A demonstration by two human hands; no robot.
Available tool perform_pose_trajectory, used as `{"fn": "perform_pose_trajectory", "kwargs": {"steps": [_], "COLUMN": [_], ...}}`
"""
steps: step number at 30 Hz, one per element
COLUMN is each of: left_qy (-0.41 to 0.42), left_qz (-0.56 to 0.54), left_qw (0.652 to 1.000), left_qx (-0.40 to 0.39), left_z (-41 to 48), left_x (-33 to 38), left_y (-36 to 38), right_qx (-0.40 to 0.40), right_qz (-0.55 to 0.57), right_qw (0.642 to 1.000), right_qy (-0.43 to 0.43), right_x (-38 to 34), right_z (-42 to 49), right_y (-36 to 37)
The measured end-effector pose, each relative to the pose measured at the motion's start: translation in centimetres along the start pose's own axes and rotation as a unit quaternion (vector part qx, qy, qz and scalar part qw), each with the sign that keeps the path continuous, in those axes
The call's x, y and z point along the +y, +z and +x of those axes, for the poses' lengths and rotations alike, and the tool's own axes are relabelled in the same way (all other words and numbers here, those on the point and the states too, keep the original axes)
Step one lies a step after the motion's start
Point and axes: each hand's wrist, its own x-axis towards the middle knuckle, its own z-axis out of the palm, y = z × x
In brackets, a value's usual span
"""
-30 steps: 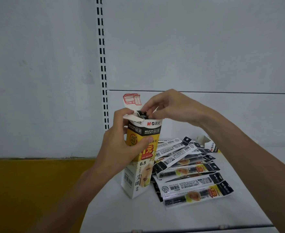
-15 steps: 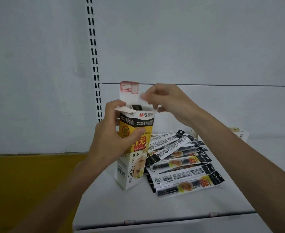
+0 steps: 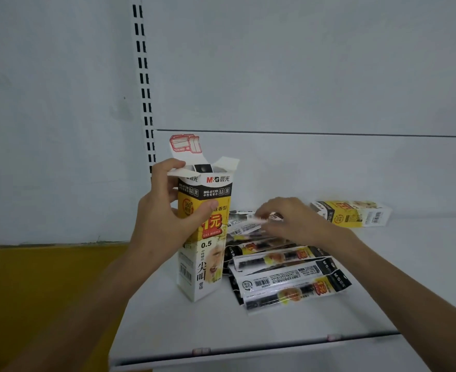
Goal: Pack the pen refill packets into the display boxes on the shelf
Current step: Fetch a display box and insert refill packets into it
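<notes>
Box [image 3: 205,237]: upright on shelf [image 3: 382,277], top open, gripped by my left hand [image 3: 167,221]. Packets [image 3: 280,280]: heaped just right of it, lying crosswise; my right hand [image 3: 288,218], nearer, pinches the top packet [image 3: 248,222].

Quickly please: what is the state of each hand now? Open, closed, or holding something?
Left hand: fingers grip the upright display box.
Right hand: fingers pinch a refill packet, slightly blurred.
</notes>
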Motion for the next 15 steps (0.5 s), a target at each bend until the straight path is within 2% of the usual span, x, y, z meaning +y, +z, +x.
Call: {"fn": "perform_pose_trajectory", "kwargs": {"steps": [2, 4, 5, 7, 10, 12, 15], "left_qy": [-0.002, -0.003, -0.002, -0.003, -0.004, -0.007, -0.006], "left_qz": [-0.003, -0.006, -0.007, -0.007, -0.005, -0.002, 0.015], "left_qw": [1.0, 1.0, 1.0, 1.0, 1.0, 1.0, 1.0], "left_qx": [0.002, 0.004, 0.004, 0.003, 0.001, 0.001, 0.008], "left_z": [-0.1, -0.2, -0.2, -0.3, -0.3, -0.3, -0.4], "left_x": [0.0, 0.1, 0.2, 0.3, 0.4, 0.4, 0.4], "left_y": [0.0, 0.1, 0.1, 0.2, 0.3, 0.3, 0.0], "right_qx": [0.077, 0.118, 0.111, 0.05, -0.031, -0.023, -0.022], "right_qz": [0.035, 0.092, 0.117, 0.113, 0.106, 0.11, 0.046], "right_qw": [0.996, 0.98, 0.97, 0.963, 0.96, 0.96, 0.965], "right_qy": [0.034, 0.13, 0.18, 0.24, 0.256, 0.256, 0.257], "right_x": [0.1, 0.5, 0.7, 0.7, 0.1, -0.2, -0.7], "right_z": [0.3, 1.0, 1.3, 1.9, 2.9, 3.4, 3.8], "right_y": [-0.5, -0.9, -0.9, -0.3, 1.8, 2.5, 2.7]}}
